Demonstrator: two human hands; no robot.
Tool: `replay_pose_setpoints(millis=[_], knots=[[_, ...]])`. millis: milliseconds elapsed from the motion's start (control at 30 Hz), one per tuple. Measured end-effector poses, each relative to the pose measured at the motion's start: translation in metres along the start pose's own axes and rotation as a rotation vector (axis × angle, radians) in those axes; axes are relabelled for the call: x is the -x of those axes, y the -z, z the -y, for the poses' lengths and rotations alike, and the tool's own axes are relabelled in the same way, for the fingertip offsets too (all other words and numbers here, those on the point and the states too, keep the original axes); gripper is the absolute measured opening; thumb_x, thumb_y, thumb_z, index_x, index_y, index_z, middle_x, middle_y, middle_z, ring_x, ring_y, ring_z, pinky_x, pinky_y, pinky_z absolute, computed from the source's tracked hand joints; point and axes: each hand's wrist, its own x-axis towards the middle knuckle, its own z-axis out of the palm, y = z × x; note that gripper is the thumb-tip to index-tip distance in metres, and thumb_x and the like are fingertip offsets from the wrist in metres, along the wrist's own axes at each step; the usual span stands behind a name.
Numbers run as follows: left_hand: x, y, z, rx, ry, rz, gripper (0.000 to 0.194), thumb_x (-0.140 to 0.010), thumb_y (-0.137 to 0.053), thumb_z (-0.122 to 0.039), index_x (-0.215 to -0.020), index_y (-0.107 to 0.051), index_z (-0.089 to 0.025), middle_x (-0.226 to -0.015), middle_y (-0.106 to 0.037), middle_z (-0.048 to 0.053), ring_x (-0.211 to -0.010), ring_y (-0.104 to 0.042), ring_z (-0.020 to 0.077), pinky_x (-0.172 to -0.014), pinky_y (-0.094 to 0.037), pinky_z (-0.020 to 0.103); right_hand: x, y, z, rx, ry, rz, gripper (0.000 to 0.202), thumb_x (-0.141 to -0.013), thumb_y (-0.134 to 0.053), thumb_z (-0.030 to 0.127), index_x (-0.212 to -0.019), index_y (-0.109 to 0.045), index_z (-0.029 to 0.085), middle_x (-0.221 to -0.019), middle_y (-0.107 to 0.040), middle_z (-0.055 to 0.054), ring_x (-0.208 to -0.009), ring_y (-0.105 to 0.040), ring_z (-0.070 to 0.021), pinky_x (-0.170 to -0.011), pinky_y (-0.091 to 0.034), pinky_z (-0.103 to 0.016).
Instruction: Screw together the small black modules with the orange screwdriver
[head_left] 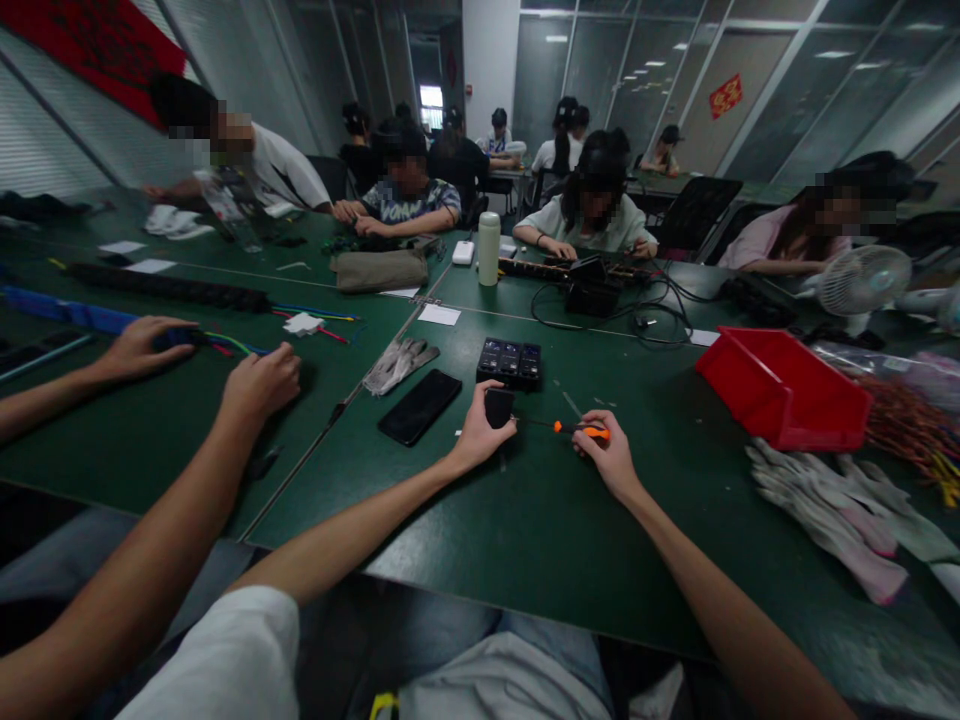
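left hand [487, 430] grips a small black block [499, 407] just above the green table [360, 540], and here's the right hand [607, 450] on an orange-and-black screwdriver [583, 430], shaft pointing at the block! right behind sits a black tray [509, 363] of small parts. a dark phone [421, 406] lies to the left, a grey glove [400, 364] near it, and over on the right, a red bin [784, 390] beside more gloves [832, 510].

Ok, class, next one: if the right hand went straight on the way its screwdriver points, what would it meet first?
The black block in the left hand. The right hand's screwdriver points at its side; whether the tip already touches is unclear from this view.
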Motion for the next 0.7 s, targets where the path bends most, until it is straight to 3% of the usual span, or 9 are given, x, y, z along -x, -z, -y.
replay_pose_setpoints(millis=[100, 333, 567, 700], knots=[[0.0001, -0.0002, 0.0006, 0.007, 0.001, 0.004, 0.054, -0.072, -0.061, -0.022, -0.120, -0.036, -0.022, -0.091, -0.050, 0.000, -0.074, -0.052, 0.0105, -0.069, -0.043, 0.024, -0.0004, 0.0008, -0.0010, 0.043, 0.057, -0.061, 0.034, -0.071, -0.070, 0.038, -0.095, -0.053, 0.021, -0.083, -0.060, -0.001, -0.063, -0.057, -0.0128, -0.056, -0.047, -0.024], [0.0003, -0.0002, -0.0014, 0.014, 0.006, -0.005, 0.054, -0.071, -0.062, -0.021, -0.119, -0.037, -0.021, -0.091, -0.050, 0.001, -0.074, -0.052, 0.0109, -0.070, -0.043, 0.025, 0.0007, -0.0002, 0.0043, 0.064, 0.041, -0.034, 0.029, -0.077, -0.064, 0.042, -0.093, -0.056, 0.019, -0.072, -0.061, -0.001, -0.059, -0.058, -0.0138, -0.058, -0.048, -0.028], [0.0001, 0.0001, -0.0011, 0.004, -0.003, 0.001, 0.054, -0.071, -0.062, -0.021, -0.119, -0.037, -0.022, -0.091, -0.050, 0.001, -0.074, -0.051, 0.0108, -0.069, -0.043, 0.024, 0.0011, -0.0012, 0.0032, 0.024, -0.047, -0.001, 0.031, -0.080, -0.057, 0.049, -0.080, -0.054, 0.018, -0.053, -0.059, 0.002, -0.037, -0.049, -0.0104, -0.037, -0.036, -0.022], [0.0003, 0.0001, -0.0008, 0.007, 0.002, 0.007, 0.054, -0.072, -0.062, -0.021, -0.120, -0.036, -0.022, -0.091, -0.050, 0.001, -0.074, -0.051, 0.0109, -0.069, -0.043, 0.024, 0.0006, -0.0004, -0.0024, 0.021, -0.106, 0.018, 0.034, -0.082, -0.052, 0.052, -0.074, -0.052, 0.019, -0.045, -0.054, 0.004, -0.033, -0.044, -0.0097, -0.034, -0.031, -0.020]])
